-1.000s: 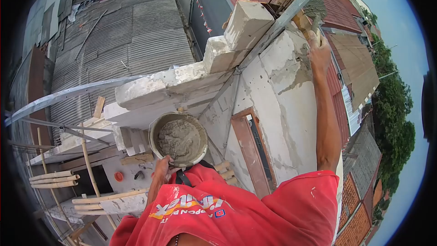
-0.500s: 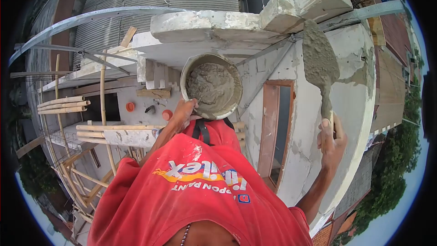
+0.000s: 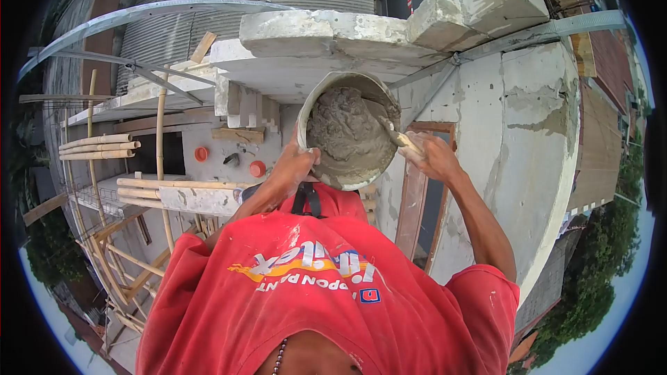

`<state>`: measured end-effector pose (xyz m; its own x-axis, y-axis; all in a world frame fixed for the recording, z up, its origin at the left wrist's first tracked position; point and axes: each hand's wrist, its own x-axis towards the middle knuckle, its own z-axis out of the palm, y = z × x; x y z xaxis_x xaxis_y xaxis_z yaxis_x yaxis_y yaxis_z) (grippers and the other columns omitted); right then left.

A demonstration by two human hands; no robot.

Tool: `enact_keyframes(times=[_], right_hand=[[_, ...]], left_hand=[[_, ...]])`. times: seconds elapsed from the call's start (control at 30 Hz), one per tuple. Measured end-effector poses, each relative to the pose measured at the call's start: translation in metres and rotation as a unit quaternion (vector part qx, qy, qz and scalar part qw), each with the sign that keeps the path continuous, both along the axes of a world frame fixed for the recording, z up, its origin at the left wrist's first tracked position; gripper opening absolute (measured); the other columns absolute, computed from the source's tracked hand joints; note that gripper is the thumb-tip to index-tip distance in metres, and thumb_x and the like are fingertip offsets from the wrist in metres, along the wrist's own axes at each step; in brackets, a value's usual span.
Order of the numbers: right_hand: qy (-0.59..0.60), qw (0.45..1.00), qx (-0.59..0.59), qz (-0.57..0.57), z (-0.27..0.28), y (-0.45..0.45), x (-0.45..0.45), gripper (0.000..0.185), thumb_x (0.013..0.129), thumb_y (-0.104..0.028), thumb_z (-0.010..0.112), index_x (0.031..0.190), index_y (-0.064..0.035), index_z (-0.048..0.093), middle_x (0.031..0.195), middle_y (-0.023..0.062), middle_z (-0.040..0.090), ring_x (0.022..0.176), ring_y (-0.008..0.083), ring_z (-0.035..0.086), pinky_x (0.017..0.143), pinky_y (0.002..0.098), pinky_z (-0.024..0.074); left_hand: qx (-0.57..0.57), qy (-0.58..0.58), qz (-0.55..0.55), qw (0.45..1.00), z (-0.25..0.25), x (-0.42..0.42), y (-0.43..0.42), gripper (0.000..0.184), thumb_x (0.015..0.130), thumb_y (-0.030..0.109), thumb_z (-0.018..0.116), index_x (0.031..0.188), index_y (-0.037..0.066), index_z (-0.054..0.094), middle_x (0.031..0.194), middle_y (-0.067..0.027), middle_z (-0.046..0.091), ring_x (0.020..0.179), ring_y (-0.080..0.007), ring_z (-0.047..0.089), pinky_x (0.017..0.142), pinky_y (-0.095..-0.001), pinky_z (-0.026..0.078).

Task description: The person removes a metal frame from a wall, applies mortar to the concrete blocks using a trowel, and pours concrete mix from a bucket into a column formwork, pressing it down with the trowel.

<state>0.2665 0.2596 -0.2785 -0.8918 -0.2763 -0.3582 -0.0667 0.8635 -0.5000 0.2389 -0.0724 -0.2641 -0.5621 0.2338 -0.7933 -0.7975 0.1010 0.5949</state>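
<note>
My left hand (image 3: 300,160) grips the near-left rim of a round bucket (image 3: 303,122). Wet grey mortar (image 3: 344,121) fills much of the bucket, heaped and lumpy in its upper part. On the bucket's right side, my right hand (image 3: 432,155) is closed round the pale handle of a trowel (image 3: 393,129). The trowel's blade is down inside the bucket, mostly buried in the mortar or hidden by it. Just beyond the bucket runs the top of a block wall (image 3: 368,28).
Two light blocks (image 3: 504,1) sit at the wall's right end. A metal bar (image 3: 570,24) crosses behind them. Bamboo scaffolding (image 3: 160,139) stands at the left, with red containers (image 3: 257,169) on a lower level. A door frame (image 3: 415,201) is below right.
My right hand has swung left and brought the mortar-covered trowel from the right-hand wall into the bucket. The bucket, in my left hand, sits slightly farther right and is tilted more.
</note>
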Motion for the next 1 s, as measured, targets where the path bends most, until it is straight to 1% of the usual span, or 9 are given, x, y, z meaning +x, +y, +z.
enact_keyframes(times=[0.03, 0.13, 0.23, 0.27, 0.47, 0.77, 0.87, 0.97, 1.0], right_hand=[[0.011, 0.999, -0.044, 0.003, -0.003, -0.004, -0.003, 0.053, 0.095, -0.044, 0.061, 0.116, 0.0036, 0.067, 0.104, 0.0253, 0.068, 0.09, 0.0421, 0.067, 0.08, 0.0476, 0.0529], [-0.167, 0.98, -0.08, -0.069, 0.001, -0.017, -0.001, 0.058, 0.093, -0.049, 0.063, 0.124, 0.0006, 0.066, 0.101, 0.0256, 0.07, 0.088, 0.0376, 0.069, 0.079, 0.0465, 0.0515], [-0.203, 0.957, -0.158, -0.136, -0.025, -0.026, 0.026, 0.063, 0.091, -0.053, 0.065, 0.128, -0.0014, 0.065, 0.089, 0.0217, 0.07, 0.081, 0.0309, 0.067, 0.076, 0.0435, 0.0503], [-0.239, 0.946, -0.156, -0.156, -0.027, -0.027, 0.031, 0.061, 0.093, -0.052, 0.065, 0.128, -0.0028, 0.066, 0.076, 0.0129, 0.066, 0.066, 0.0208, 0.062, 0.064, 0.0372, 0.0489], [-0.284, 0.879, -0.277, -0.265, -0.015, -0.029, 0.065, 0.053, 0.095, -0.047, 0.066, 0.127, -0.0046, 0.067, 0.064, -0.0007, 0.052, 0.046, 0.0069, 0.046, 0.044, 0.0272, 0.036], [-0.252, 0.852, -0.305, -0.343, 0.076, -0.024, 0.066, 0.054, 0.093, -0.046, 0.069, 0.121, 0.0005, 0.068, 0.07, 0.0001, 0.055, 0.049, 0.0073, 0.05, 0.042, 0.0259, 0.0365], [-0.217, 0.852, -0.294, -0.376, 0.117, -0.009, 0.067, 0.054, 0.092, -0.045, 0.071, 0.121, 0.0005, 0.068, 0.07, 0.0003, 0.055, 0.049, 0.007, 0.049, 0.043, 0.0257, 0.0373], [-0.194, 0.846, -0.27, -0.416, 0.169, 0.013, 0.068, 0.051, 0.092, -0.042, 0.071, 0.121, 0.0, 0.068, 0.07, 0.0013, 0.057, 0.047, 0.007, 0.048, 0.04, 0.0246, 0.0354], [-0.188, 0.839, -0.276, -0.431, 0.187, 0.023, 0.068, 0.049, 0.092, -0.041, 0.071, 0.119, 0.0002, 0.068, 0.07, 0.0019, 0.058, 0.046, 0.0072, 0.047, 0.039, 0.0243, 0.0344]], left_hand=[[0.004, -0.005, 0.004, 1.0, 0.002, 0.0, 0.001, 0.061, 0.095, 0.007, 0.051, 0.15, 0.02, 0.029, 0.102, -0.0035, 0.05, 0.094, -0.0161, 0.052, 0.084, -0.0515, 0.056], [0.011, -0.019, 0.006, 1.0, -0.001, 0.0, 0.001, 0.062, 0.096, 0.008, 0.052, 0.151, 0.02, 0.028, 0.1, -0.0031, 0.049, 0.094, -0.0164, 0.053, 0.085, -0.0523, 0.056], [-0.001, -0.035, 0.016, 0.999, -0.013, 0.006, -0.001, 0.058, 0.096, 0.009, 0.052, 0.149, 0.019, 0.03, 0.098, -0.0025, 0.049, 0.093, -0.0172, 0.055, 0.086, -0.0527, 0.056], [-0.009, -0.041, 0.022, 0.999, -0.017, 0.007, -0.002, 0.056, 0.095, 0.009, 0.052, 0.147, 0.019, 0.032, 0.097, -0.0023, 0.049, 0.093, -0.0176, 0.055, 0.087, -0.0528, 0.056], [0.026, -0.036, 0.052, 0.998, -0.028, 0.002, -0.007, 0.03, 0.093, 0.01, 0.054, 0.122, 0.009, 0.045, 0.097, -0.0045, 0.05, 0.095, -0.0209, 0.059, 0.087, -0.0502, 0.06], [0.064, -0.046, 0.04, 0.996, -0.03, -0.016, 0.003, 0.022, 0.091, 0.012, 0.055, 0.108, 0.002, 0.046, 0.098, -0.0102, 0.052, 0.09, -0.0308, 0.068, 0.083, -0.0498, 0.061], [0.062, -0.035, 0.043, 0.997, -0.026, -0.018, 0.011, 0.023, 0.092, 0.011, 0.054, 0.111, 0.003, 0.044, 0.098, -0.0099, 0.052, 0.087, -0.0327, 0.069, 0.08, -0.0492, 0.062], [0.066, -0.063, 0.012, 0.996, -0.029, -0.025, 0.015, 0.065, 0.082, 0.0, 0.049, 0.143, 0.014, 0.032, 0.119, -0.0123, 0.054, 0.105, -0.0291, 0.063, 0.088, -0.0535, 0.059], [0.084, -0.057, 0.013, 0.995, -0.038, -0.025, 0.016, 0.065, 0.082, 0.002, 0.049, 0.143, 0.014, 0.032, 0.118, -0.0135, 0.055, 0.103, -0.0303, 0.065, 0.088, -0.0534, 0.06]])
